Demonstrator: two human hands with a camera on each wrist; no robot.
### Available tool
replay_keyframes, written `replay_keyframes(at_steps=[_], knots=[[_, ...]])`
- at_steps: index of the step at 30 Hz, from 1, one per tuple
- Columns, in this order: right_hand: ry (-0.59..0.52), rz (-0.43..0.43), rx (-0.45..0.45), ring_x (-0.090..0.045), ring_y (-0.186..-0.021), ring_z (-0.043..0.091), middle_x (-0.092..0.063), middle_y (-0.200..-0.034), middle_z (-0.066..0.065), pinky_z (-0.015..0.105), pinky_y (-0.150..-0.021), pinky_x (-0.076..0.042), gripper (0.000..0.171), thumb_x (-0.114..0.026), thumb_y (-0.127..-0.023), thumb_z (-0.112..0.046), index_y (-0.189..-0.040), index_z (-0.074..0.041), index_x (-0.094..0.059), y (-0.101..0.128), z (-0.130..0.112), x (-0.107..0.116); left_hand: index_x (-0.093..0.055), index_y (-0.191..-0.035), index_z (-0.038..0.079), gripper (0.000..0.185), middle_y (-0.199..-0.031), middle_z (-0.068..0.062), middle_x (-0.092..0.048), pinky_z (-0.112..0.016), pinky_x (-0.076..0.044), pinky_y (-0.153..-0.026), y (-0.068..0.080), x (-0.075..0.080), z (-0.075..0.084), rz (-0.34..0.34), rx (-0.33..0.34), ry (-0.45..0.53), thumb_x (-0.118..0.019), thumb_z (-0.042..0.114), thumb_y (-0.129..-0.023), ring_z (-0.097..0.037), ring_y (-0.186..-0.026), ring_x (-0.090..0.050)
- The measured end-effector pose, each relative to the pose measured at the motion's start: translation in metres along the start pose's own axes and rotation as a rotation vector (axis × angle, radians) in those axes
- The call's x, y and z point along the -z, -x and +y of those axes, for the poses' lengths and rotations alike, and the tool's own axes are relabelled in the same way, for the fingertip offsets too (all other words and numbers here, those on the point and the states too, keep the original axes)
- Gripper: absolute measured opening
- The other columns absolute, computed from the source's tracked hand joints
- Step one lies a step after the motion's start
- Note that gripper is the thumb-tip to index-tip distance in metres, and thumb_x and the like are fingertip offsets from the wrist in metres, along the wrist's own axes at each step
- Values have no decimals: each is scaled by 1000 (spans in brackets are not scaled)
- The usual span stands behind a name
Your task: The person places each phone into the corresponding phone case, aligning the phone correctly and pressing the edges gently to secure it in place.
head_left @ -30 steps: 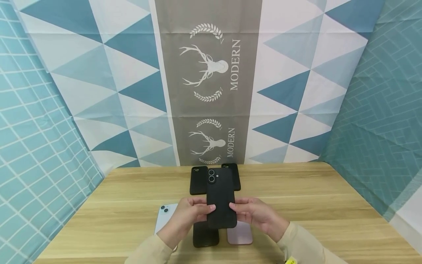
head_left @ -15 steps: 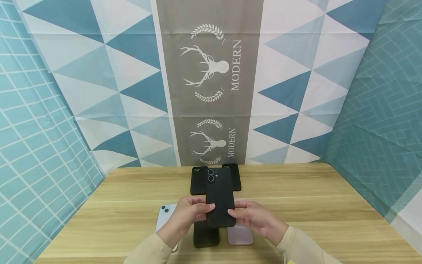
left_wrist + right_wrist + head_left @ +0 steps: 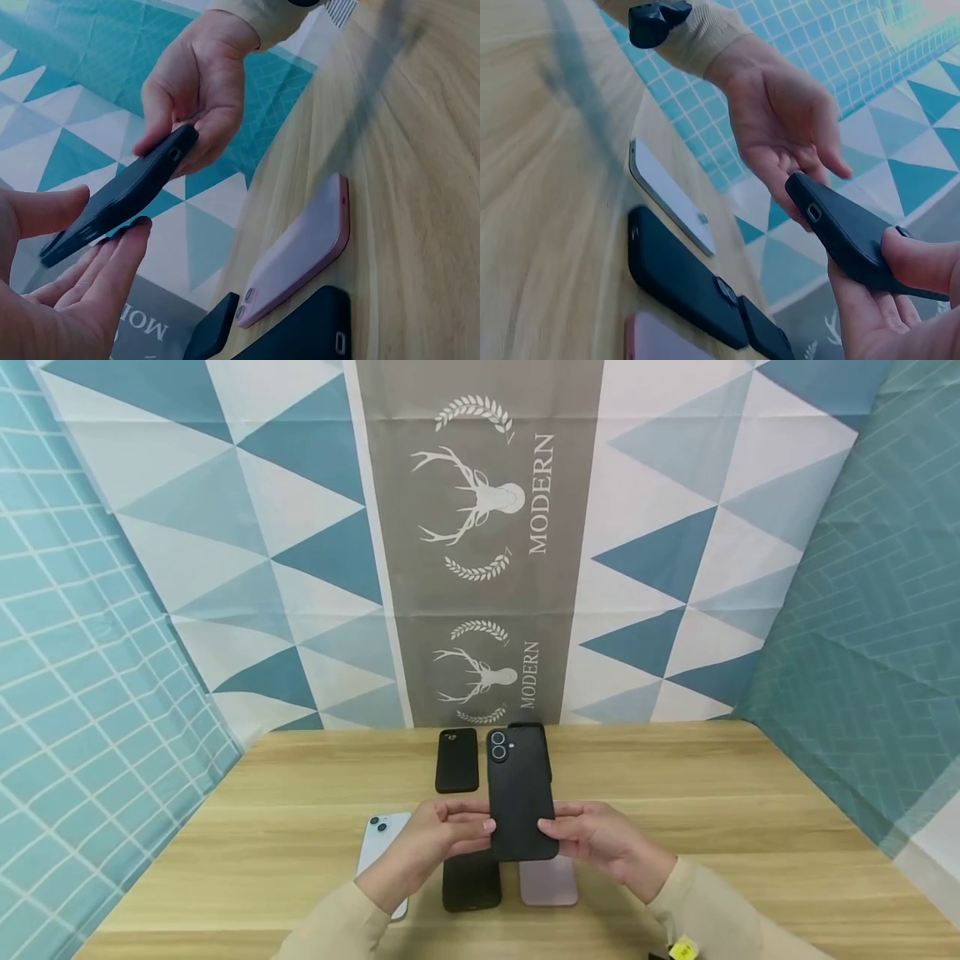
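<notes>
The left hand (image 3: 450,835) and right hand (image 3: 609,845) pinch opposite long sides of a black, rectangular, matte-cased phone (image 3: 521,797), held above the pale wooden table (image 3: 712,814). It should feel light, stiff, slightly slippery, best taken by those sides. An apparent black rectangular phone case (image 3: 457,763) lies near the far edge.

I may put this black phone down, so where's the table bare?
Widest: the table between the pink phone and right edge, though the right sleeve reaches over its near part. Also left of the pale blue phone. Crowded: the middle, with three black phone-like items.
</notes>
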State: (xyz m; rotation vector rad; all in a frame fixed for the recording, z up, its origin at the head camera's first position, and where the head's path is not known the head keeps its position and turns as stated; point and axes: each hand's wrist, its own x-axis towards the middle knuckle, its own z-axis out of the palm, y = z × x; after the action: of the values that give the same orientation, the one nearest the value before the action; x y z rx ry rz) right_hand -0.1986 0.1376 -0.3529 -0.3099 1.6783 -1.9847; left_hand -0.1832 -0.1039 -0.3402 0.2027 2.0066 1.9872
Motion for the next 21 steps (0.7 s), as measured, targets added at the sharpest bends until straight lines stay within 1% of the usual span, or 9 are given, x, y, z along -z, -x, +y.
replay_keyframes(at_steps=[2,4,6,8,12,14,17,19,21], knots=[[-1,15,-5,-70,-90,5,-74,-97,-5,20,-84,-56,35,-63,-90,-8,-123,6,-60,2,-2,7,-54,-124,-12,46,-112,-15,-70,-34,-57,-91,1,3,1,-17,-10,16,-68,12,-87,-15,-95,-71],[2,37,-17,-70,-90,6,-74,-97,-4,21,-85,-56,38,-62,-90,-7,-125,8,-58,5,-4,14,-53,-126,-11,47,-116,-18,-68,-34,-56,-92,3,8,2,-16,-11,24,-68,12,-88,-16,-98,-71],[10,66,-36,-70,-90,6,-74,-97,-4,21,-84,-57,42,-63,-90,-8,-128,10,-54,9,-4,22,-53,-127,-11,49,-118,-19,-67,-34,-56,-92,5,13,2,3,-11,12,-69,12,-87,-18,-100,-71],[7,89,-63,-70,-91,6,-73,-99,-3,22,-84,-57,50,-63,-91,-8,-133,13,-46,12,-3,31,-54,-127,-9,50,-120,-20,-67,-33,-56,-92,8,20,1,45,-21,-44,-71,14,-86,-18,-100,-71],[1,96,-102,-69,-94,7,-72,-102,-2,22,-85,-57,65,-61,-93,-11,-141,18,-29,21,1,49,-60,-123,-4,46,-118,-20,-68,-32,-58,-89,14,35,-5,158,-56,-238,-74,16,-84,-19,-99,-71],[5,84,-110,-69,-95,7,-71,-103,-2,23,-86,-57,67,-60,-94,-12,-142,19,-25,26,4,58,-63,-120,-3,43,-115,-20,-69,-33,-58,-86,16,42,-9,218,-75,-336,-74,15,-83,-22,-98,-71],[22,65,-105,-69,-96,6,-71,-105,-3,23,-87,-56,66,-59,-95,-14,-141,20,-26,33,9,70,-65,-115,-1,39,-110,-20,-70,-35,-59,-83,19,51,-15,299,-83,-495,-76,13,-80,-26,-98,-70],[28,61,-106,-69,-96,6,-71,-105,-3,23,-87,-56,63,-59,-95,-14,-139,20,-30,38,13,76,-65,-113,-1,40,-110,-19,-70,-39,-58,-83,22,56,-19,338,-65,-632,-78,17,-79,-30,-100,-69],[27,63,-110,-69,-96,6,-72,-105,-3,23,-87,-57,61,-59,-95,-14,-139,19,-31,42,17,83,-64,-114,-2,46,-112,-20,-69,-43,-57,-85,25,59,-23,364,-37,-779,-79,23,-78,-34,-103,-67]])
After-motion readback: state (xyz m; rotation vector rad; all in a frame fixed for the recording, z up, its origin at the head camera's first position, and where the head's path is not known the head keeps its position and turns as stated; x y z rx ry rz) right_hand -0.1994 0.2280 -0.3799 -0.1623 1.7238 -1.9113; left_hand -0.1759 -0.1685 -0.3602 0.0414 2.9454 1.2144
